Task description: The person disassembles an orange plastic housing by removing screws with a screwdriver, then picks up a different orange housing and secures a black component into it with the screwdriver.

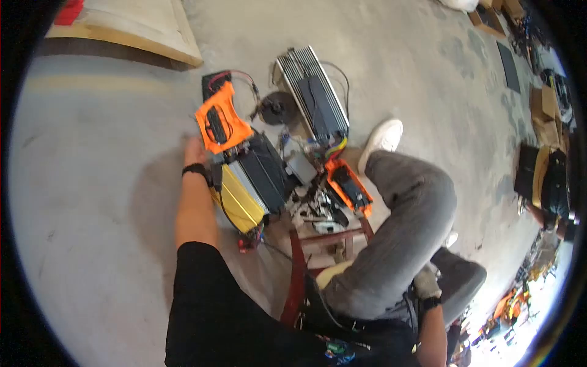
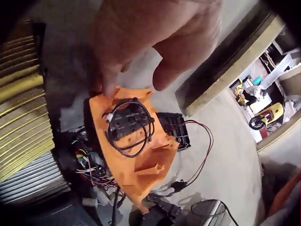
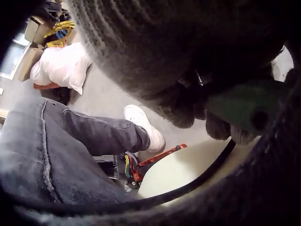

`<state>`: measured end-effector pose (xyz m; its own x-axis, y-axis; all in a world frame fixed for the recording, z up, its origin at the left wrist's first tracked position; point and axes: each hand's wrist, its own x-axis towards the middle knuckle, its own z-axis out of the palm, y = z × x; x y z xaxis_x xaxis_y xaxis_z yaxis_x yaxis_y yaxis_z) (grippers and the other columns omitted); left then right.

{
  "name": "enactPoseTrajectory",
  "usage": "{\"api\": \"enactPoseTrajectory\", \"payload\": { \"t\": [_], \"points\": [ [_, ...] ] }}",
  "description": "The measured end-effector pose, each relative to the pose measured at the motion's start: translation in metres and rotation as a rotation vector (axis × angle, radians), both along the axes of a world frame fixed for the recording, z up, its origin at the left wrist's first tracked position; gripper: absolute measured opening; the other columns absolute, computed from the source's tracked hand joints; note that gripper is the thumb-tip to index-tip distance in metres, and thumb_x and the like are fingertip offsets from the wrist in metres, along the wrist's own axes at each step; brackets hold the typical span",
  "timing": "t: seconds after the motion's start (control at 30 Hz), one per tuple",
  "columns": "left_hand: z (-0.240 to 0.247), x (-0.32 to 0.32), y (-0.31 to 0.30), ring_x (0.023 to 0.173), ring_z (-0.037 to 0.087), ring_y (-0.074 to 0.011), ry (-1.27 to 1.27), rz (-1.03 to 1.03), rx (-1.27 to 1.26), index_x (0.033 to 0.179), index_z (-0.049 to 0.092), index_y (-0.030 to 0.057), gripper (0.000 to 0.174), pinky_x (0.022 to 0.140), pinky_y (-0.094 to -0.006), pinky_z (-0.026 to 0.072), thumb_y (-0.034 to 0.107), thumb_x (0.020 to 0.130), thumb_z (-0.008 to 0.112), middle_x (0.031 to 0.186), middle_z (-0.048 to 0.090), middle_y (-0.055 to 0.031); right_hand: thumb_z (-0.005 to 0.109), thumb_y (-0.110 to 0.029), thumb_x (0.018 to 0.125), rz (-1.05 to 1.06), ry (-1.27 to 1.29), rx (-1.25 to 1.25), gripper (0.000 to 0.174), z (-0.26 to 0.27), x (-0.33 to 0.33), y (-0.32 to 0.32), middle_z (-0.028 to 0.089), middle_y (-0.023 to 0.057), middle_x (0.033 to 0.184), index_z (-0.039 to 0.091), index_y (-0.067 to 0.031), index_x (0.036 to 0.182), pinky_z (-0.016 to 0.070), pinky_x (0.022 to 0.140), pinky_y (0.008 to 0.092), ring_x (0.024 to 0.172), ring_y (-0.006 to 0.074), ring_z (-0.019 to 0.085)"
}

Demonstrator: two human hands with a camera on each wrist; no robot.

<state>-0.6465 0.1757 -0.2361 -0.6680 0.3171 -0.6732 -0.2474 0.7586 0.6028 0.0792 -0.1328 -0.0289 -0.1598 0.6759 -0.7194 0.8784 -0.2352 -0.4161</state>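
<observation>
The bare left hand point(image 1: 194, 153) is beside an orange plastic shell point(image 1: 223, 125) that has a black part and a looped cable on it. Seen from the left wrist, a fingertip of the left hand point(image 2: 150, 42) touches the upper edge of the orange shell point(image 2: 122, 155), while another digit stands apart over the floor. Ribbed yellow, silver and black metal units point(image 1: 244, 196) lie beside it. By the thigh, the gloved right hand point(image 1: 427, 284) has its fingers curled round a dark green object point(image 3: 247, 106); its far end is hidden.
A ribbed silver unit point(image 1: 315, 92), a coil of black cable point(image 1: 278, 109) and a second orange shell point(image 1: 348, 186) lie on the concrete floor. A red-brown wooden stool point(image 1: 296, 275) stands near the legs. A wooden-edged panel point(image 1: 140, 46) is at upper left.
</observation>
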Motion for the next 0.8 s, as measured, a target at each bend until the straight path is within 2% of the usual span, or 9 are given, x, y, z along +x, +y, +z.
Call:
{"api": "enactPoseTrajectory", "payload": {
  "t": [0.03,0.1,0.2,0.3,0.47,0.5,0.6,0.7,0.8],
  "points": [
    [0.009,0.007,0.001,0.083,0.056,-0.02,0.008,0.014,0.045,0.111,0.059,0.0045,0.018,0.068,-0.0363,0.0495,0.011,0.094,0.058,0.099,0.057,-0.0055,0.056,-0.028,0.095,-0.518,0.113,-0.269,0.046,0.006,-0.009,0.01,0.071,0.0168,0.109,0.062,0.0033,0.128,0.0508,0.084,0.0308,0.094,0.0213,0.066],
    [0.026,0.026,0.003,0.075,0.056,-0.0175,-0.033,-0.052,0.188,0.105,0.058,0.0043,0.012,0.067,-0.0316,0.0479,0.009,0.095,0.057,0.092,0.058,-0.0033,0.056,-0.03,0.095,-0.375,0.044,-0.102,0.047,-0.013,0.004,-0.007,0.071,0.0154,0.106,0.061,0.0034,0.128,0.0508,0.081,0.0309,0.089,0.0211,0.065],
    [0.039,0.108,-0.005,0.081,0.067,-0.0191,-0.224,-0.406,0.742,0.107,0.059,0.0024,0.013,0.072,-0.0253,0.0545,0.009,0.096,0.056,0.099,0.067,-0.0066,0.057,-0.029,0.097,-0.824,0.031,-0.291,0.045,0.022,-0.035,0.039,0.071,0.0103,0.096,0.061,0.0042,0.128,0.0516,0.07,0.0289,0.075,0.017,0.066],
    [0.078,0.24,-0.027,0.084,0.069,-0.019,-0.41,-0.756,0.298,0.104,0.067,0.0055,0.013,0.074,-0.0322,0.0559,0.014,0.095,0.062,0.094,0.071,-0.0074,0.055,-0.028,0.1,-0.954,0.125,-0.275,0.044,0.031,-0.044,0.051,0.07,0.0089,0.09,0.06,0.0055,0.128,0.0523,0.063,0.0265,0.072,0.0144,0.066],
    [-0.032,0.375,-0.101,0.066,0.064,-0.0186,-0.512,-1.311,-0.49,0.09,0.07,0.0021,0.038,0.062,-0.0334,0.052,0.04,0.096,0.069,0.079,0.068,-0.0073,0.057,-0.027,0.103,-1.198,0.242,-0.379,0.038,0.014,-0.023,0.028,0.067,0.0081,0.093,0.061,0.0052,0.123,0.0541,0.061,0.0258,0.075,0.0128,0.065],
    [-0.05,0.39,-0.132,0.055,0.056,-0.0171,-0.63,-0.816,-0.239,0.096,0.067,0.0025,0.035,0.049,-0.0341,0.0456,0.037,0.092,0.073,0.074,0.06,-0.0056,0.056,-0.027,0.104,-1.17,0.214,-0.403,0.037,0.01,-0.016,0.022,0.068,0.0073,0.095,0.061,0.0051,0.122,0.0558,0.064,0.0268,0.079,0.0131,0.064],
    [-0.074,0.423,-0.153,0.053,0.053,-0.0147,-0.426,-0.682,-0.327,0.097,0.066,0.0059,0.036,0.047,-0.0321,0.0426,0.038,0.087,0.079,0.075,0.058,-0.0028,0.058,-0.025,0.103,-1.342,0.235,-0.381,0.035,-0.001,-0.014,0.008,0.067,0.0056,0.092,0.062,0.005,0.121,0.0553,0.064,0.0272,0.077,0.0123,0.062],
    [-0.188,0.437,-0.2,0.074,0.068,-0.0212,-0.258,-0.7,-0.015,0.109,0.072,0.002,0.049,0.068,-0.0379,0.0541,0.043,0.083,0.082,0.09,0.072,-0.0094,0.059,-0.024,0.102,-1.312,0.223,-0.35,0.03,-0.004,-0.011,0.001,0.065,0.0042,0.086,0.064,0.0016,0.116,0.0523,0.059,0.0264,0.067,0.0112,0.059],
    [-0.17,0.435,-0.188,0.09,0.072,-0.0313,-0.062,-0.897,-0.27,0.11,0.072,-0.0021,0.06,0.081,-0.0412,0.0549,0.047,0.077,0.085,0.1,0.076,-0.0169,0.059,-0.025,0.102,-1.284,0.233,-0.332,0.028,0.001,-0.01,0.01,0.064,0.0034,0.082,0.065,-0.0002,0.111,0.0476,0.054,0.0257,0.061,0.0101,0.057]
  ]
}}
